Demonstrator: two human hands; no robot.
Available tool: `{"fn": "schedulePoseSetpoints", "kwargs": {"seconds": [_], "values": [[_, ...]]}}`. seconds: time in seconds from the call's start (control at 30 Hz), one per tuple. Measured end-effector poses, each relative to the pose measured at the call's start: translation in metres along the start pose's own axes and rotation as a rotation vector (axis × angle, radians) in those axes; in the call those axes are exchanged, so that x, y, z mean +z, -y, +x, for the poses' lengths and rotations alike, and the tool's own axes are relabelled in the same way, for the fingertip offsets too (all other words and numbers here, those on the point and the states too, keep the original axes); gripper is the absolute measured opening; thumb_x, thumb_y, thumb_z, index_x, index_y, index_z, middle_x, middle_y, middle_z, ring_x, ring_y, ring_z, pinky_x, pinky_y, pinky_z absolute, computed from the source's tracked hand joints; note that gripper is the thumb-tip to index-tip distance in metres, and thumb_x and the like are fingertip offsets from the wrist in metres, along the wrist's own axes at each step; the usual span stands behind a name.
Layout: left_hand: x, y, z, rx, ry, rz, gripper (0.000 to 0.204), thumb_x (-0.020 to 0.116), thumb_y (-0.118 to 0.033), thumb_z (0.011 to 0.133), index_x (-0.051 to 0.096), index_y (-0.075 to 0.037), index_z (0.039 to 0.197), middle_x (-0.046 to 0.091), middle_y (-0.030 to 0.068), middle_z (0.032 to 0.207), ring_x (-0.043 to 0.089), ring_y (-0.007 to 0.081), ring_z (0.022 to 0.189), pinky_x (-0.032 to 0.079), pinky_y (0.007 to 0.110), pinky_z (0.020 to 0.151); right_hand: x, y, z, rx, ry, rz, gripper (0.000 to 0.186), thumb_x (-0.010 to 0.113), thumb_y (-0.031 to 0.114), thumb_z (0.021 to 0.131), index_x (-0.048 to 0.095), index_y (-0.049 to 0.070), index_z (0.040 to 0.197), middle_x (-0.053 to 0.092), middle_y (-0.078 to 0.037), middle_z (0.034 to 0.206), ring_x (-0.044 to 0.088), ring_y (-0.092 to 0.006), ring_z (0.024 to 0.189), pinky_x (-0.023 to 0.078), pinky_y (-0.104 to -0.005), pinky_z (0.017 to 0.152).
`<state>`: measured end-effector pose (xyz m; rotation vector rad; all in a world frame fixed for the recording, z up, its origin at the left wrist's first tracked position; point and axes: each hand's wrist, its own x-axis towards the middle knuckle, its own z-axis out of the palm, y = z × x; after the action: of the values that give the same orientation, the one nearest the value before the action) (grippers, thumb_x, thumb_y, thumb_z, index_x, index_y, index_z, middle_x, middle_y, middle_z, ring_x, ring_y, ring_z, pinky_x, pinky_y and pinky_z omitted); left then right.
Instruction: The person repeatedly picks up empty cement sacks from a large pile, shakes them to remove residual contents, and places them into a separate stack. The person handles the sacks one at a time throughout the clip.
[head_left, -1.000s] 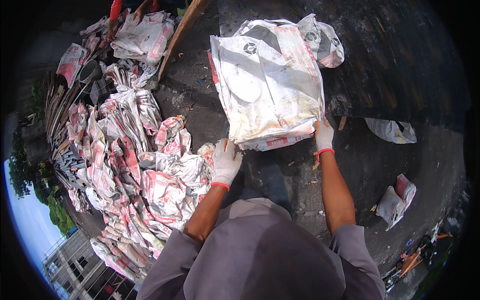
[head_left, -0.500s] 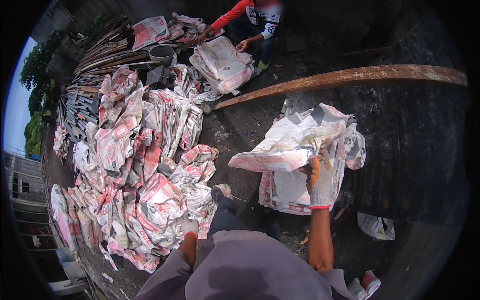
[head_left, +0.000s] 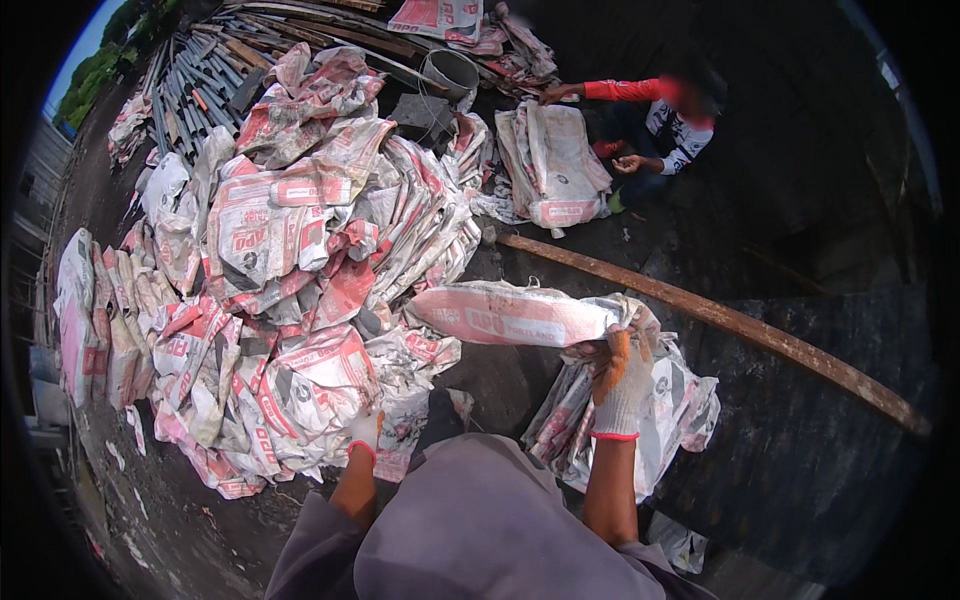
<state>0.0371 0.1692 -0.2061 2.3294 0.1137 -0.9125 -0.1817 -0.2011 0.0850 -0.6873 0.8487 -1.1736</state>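
Just right of centre in the head view, a flat, red-and-white sack (head_left: pixel 510 313) spans the gap between a loose pile of sacks (head_left: pixel 265 240) on the left and a flatter stack of sacks (head_left: pixel 672 400) on the right. Its right end is above that stack; its left end reaches toward the pile, and whether it touches cannot be told. It looks empty, so it is probably light; the woven skin seems soft enough to crease, yet with body enough to stick out nearly level from one end. It would likely sag or unfold if pinched at a single corner, and dust could make it slippery. A bunched edge with several layers, or both ends, looks the surest place to take hold; nothing about it seems fragile.

The right hand (head_left: pixel 620 385), in a pale glove with orange on the fingers, is closed around the sack's right end. The left hand (head_left: pixel 366 430), also gloved, is low at the near edge of the pile; it is blurred, so I cannot tell how far its fingers are spread or whether they grip anything. Beyond the stack, a long wooden beam (head_left: pixel 700 307) slants across the ground.
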Motion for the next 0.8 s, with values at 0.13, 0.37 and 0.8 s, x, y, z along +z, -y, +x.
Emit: {"fn": "schedulePoseSetpoints", "kwargs": {"seconds": [0.13,0.37,0.8], "values": [[-0.028,0.038,0.054,-0.090,-0.046,-0.438,0.063,0.066,-0.022,0.082,0.047,-0.002,0.138,0.063,0.0095,0.082,0.054,0.0172,0.059,0.044,0.032,0.053,0.061,-0.041,0.037,0.027,0.072,-0.136,0.027,0.060,0.007,0.093,0.053,0.002,0.119,0.061,-0.008,0.103,0.068,-0.0186,0.076,0.059,-0.0293,0.056],[-0.031,0.101,0.032,-0.489,0.120,-0.771,0.046,0.066,-0.022,0.087,0.052,-0.009,0.128,0.054,-0.0002,0.076,0.050,0.0138,0.063,0.042,0.033,0.056,0.149,-0.106,0.114,0.324,0.116,0.011,0.023,0.054,0.015,0.097,0.054,-0.001,0.113,0.066,-0.014,0.097,0.068,-0.0247,0.070,0.057,-0.0295,0.055],[0.100,0.021,-0.014,-0.312,-0.049,-0.184,0.043,0.048,-0.043,0.091,0.052,-0.008,0.116,0.061,0.0097,0.101,0.063,0.0280,0.092,0.050,0.043,0.076,0.445,-0.232,0.508,0.679,0.336,0.141,0.024,0.052,0.025,0.099,0.054,0.002,0.103,0.063,-0.013,0.085,0.061,-0.0214,0.059,0.053,-0.0276,0.046]]}}
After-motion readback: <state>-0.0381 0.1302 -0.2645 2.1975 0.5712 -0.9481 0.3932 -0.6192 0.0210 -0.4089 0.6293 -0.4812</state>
